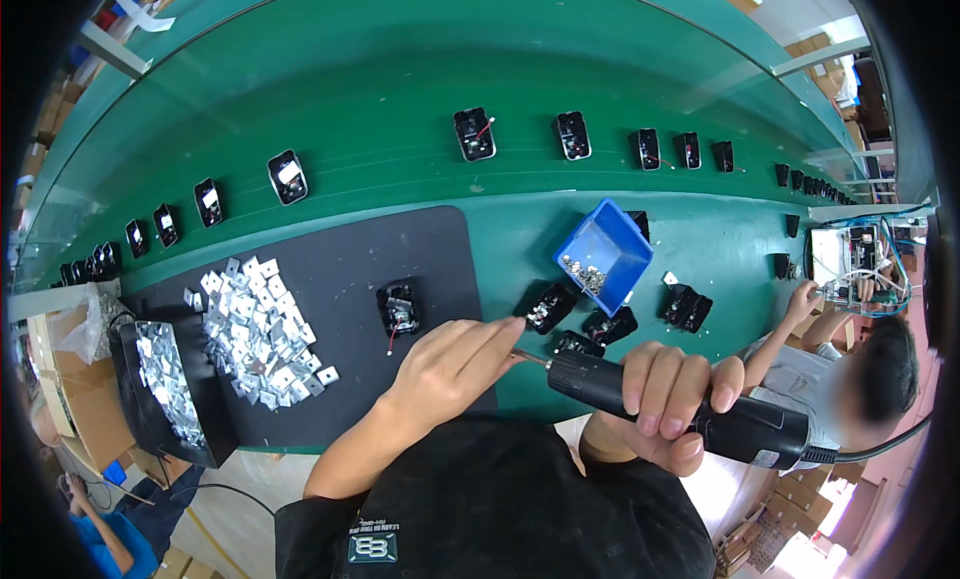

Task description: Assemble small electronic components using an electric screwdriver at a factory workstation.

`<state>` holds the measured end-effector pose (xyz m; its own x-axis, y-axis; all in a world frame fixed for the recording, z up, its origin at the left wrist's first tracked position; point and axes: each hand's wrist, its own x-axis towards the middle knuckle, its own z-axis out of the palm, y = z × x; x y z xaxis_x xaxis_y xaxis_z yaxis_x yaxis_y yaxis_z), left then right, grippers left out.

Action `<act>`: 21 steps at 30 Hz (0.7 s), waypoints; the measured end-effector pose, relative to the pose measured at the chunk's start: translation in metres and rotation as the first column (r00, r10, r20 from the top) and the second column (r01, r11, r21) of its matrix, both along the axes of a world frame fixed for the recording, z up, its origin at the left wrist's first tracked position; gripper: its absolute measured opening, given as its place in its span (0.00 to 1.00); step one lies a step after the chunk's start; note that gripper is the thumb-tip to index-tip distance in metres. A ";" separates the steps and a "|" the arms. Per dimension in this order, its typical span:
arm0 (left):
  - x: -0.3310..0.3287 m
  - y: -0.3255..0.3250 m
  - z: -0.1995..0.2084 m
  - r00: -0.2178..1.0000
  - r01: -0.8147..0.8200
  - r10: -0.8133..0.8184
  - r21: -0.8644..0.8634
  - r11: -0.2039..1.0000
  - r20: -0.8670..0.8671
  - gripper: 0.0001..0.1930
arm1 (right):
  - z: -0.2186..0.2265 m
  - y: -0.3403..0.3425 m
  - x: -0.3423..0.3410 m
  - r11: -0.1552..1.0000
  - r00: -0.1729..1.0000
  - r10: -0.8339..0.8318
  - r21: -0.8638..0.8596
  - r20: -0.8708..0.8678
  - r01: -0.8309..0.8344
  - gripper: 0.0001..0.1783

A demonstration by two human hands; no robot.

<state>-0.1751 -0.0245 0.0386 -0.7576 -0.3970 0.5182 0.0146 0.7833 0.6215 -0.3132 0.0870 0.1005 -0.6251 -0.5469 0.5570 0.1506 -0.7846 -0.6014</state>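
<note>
My right hand [670,404] is wrapped round a black corded electric screwdriver [745,426], held sideways with its bit pointing left. My left hand [447,371] is closed in a pinch at the end of the bit [530,356]; whatever its fingertips hold is hidden. Just beyond the left hand, a black plastic housing [400,309] with parts and a red wire inside lies on the dark grey mat [360,241]. Past the screwdriver stands a blue bin [628,241] with small metal screws [586,275] in it. Several black housings [610,325] lie around the bin.
A heap of square metal plates [262,329] covers the mat's left part, beside a black box [170,389] of similar plates. Along the far green belt [380,149] stand several black housings [474,134]. At the right, another person [800,379] works by a white fixture [845,264].
</note>
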 end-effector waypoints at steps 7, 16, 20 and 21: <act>0.032 0.000 -0.007 0.995 0.007 0.000 0.069 0.998 -0.104 0.18 | 0.006 -0.015 0.020 0.982 0.981 0.183 -0.055 0.057 -0.180 0.18; 0.051 0.005 -0.012 0.997 -0.029 0.051 0.330 0.944 -0.060 0.14 | 0.006 -0.022 0.028 0.981 0.981 0.193 -0.026 -0.034 -0.194 0.18; 0.049 0.002 -0.014 0.994 0.046 -0.021 0.231 0.972 -0.107 0.14 | 0.007 -0.020 0.030 0.982 0.982 0.188 -0.004 -0.024 -0.188 0.18; 0.049 0.002 -0.013 0.993 0.061 -0.036 0.232 0.971 -0.113 0.14 | 0.007 -0.019 0.030 0.983 0.982 0.185 -0.003 -0.025 -0.185 0.18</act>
<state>-0.1259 -0.0221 0.0252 -0.7242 -0.4812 0.4939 0.1251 0.6127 0.7804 -0.2833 0.0683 0.1073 -0.4995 -0.6490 0.5738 0.2790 -0.7476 -0.6027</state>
